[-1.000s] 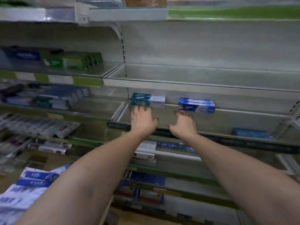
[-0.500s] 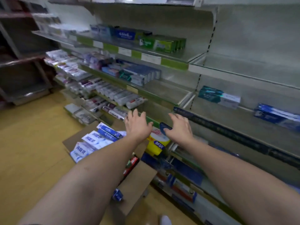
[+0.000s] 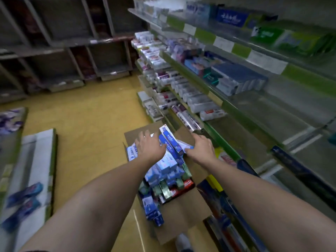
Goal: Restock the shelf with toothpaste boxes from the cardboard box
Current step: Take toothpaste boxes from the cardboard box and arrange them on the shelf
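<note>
An open cardboard box (image 3: 183, 211) sits on the floor against the shelving, heaped with several toothpaste boxes (image 3: 164, 168), mostly blue and white, some green and red. My left hand (image 3: 149, 145) hovers over the far end of the heap, fingers spread, holding nothing. To its right, my right hand (image 3: 201, 147) is also spread and empty, just beside a tilted blue box (image 3: 171, 140). I cannot tell whether either hand touches a box. The shelf (image 3: 258, 113) on the right has bare stretches near me.
Stocked shelves (image 3: 181, 82) of toothpaste run along the right into the distance. Dark empty racks (image 3: 63, 42) stand at the back. A low display (image 3: 36, 160) with blue packs lies at the left. Yellow floor (image 3: 91, 124) lies between.
My view swung from the shelf down and left to the floor. Both hands left the shelf edge and dropped over the cardboard box.
</note>
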Demonstrator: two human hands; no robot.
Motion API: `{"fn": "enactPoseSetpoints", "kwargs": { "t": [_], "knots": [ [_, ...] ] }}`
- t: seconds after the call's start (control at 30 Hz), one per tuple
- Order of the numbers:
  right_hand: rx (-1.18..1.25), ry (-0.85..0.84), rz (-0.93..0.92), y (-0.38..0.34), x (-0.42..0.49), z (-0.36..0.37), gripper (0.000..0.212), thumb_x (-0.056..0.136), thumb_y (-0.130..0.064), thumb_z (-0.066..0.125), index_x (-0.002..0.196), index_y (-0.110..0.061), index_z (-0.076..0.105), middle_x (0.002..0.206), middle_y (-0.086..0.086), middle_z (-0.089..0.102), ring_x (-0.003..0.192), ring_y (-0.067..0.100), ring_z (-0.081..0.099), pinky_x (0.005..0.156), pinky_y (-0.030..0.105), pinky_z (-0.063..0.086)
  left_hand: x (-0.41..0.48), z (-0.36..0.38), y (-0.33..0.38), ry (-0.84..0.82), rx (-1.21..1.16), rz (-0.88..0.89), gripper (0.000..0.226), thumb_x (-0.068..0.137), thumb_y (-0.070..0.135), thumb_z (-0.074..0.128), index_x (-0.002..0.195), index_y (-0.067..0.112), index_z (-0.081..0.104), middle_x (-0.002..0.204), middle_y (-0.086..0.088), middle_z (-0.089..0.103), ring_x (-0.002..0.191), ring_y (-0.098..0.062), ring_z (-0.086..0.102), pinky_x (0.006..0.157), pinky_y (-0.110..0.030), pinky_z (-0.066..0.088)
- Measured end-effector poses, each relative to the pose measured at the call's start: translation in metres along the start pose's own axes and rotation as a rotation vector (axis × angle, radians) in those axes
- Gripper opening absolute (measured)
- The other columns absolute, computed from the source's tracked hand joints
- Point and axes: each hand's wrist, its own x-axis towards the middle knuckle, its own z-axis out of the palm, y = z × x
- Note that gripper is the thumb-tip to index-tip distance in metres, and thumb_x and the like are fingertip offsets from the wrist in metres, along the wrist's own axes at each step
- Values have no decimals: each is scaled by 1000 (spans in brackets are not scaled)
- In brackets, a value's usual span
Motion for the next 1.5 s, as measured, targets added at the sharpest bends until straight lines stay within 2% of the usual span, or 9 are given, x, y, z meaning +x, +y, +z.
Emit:
{"fn": "enactPoseSetpoints", "kwargs": {
  "t": [0.23,0.37,0.5,0.67,0.93,1.1,1.2,1.3,1.5],
  "knots": [
    [57,-121,-1,-5,74,22,72,80,-38,70,146,-23,45,141,14,51,129,35,48,103,39,43,48,15,-5,-59,-35,-145,66,96,54,53,151,20,39,160,-18,29,148,-39,22,117,-53,25],
    [101,-196,42,0,105,41,65,79,-43,70,137,-18,54,130,15,62,119,35,58,93,38,50,70,37,-2,-72,-64,-211,65,94,53,55,148,19,43,150,-16,41,137,-37,35,109,-45,36],
    [167,-227,118,12,125,61,49,91,-48,59,125,-13,62,126,17,65,116,36,60,90,36,48,87,54,3,-120,-102,-237,65,94,51,56,148,18,42,150,-14,40,138,-37,34,108,-47,37],
    [115,-283,157,22,147,79,52,97,-54,49,120,-12,66,124,16,66,114,35,60,87,33,46,106,70,6,-188,-161,-264,73,92,50,60,153,18,35,156,-15,34,142,-37,30,112,-48,35],
    [121,-373,166,16,167,98,44,92,-51,60,114,-14,67,114,9,70,106,28,64,79,30,45,135,90,1,-210,-258,-294,81,89,54,64,153,12,36,148,-14,49,136,-37,39,110,-42,35],
    [111,-368,189,19,169,102,42,91,-49,62,117,-16,64,118,7,68,111,27,61,81,28,43,143,97,6,-156,-298,-314,54,85,48,69,130,19,60,120,-9,67,124,-33,48,94,-39,46],
    [143,-368,202,19,169,103,37,90,-48,64,111,-18,62,116,6,68,105,27,65,88,31,51,144,95,7,-165,-326,-329,57,79,46,77,127,20,62,113,-9,69,120,-31,51,92,-39,49],
    [91,-361,179,16,166,100,42,93,-47,61,119,-14,62,121,11,66,112,30,61,86,30,46,146,94,7,-201,-376,-356,63,67,43,86,121,19,64,113,-9,68,113,-29,57,92,-39,50],
    [96,-295,215,10,149,84,42,96,-42,58,127,-13,60,130,13,63,121,32,57,92,32,45,129,83,9,-175,-576,-340,41,72,34,88,102,10,73,98,-6,73,90,-22,69,81,-37,55]
  ]
}}
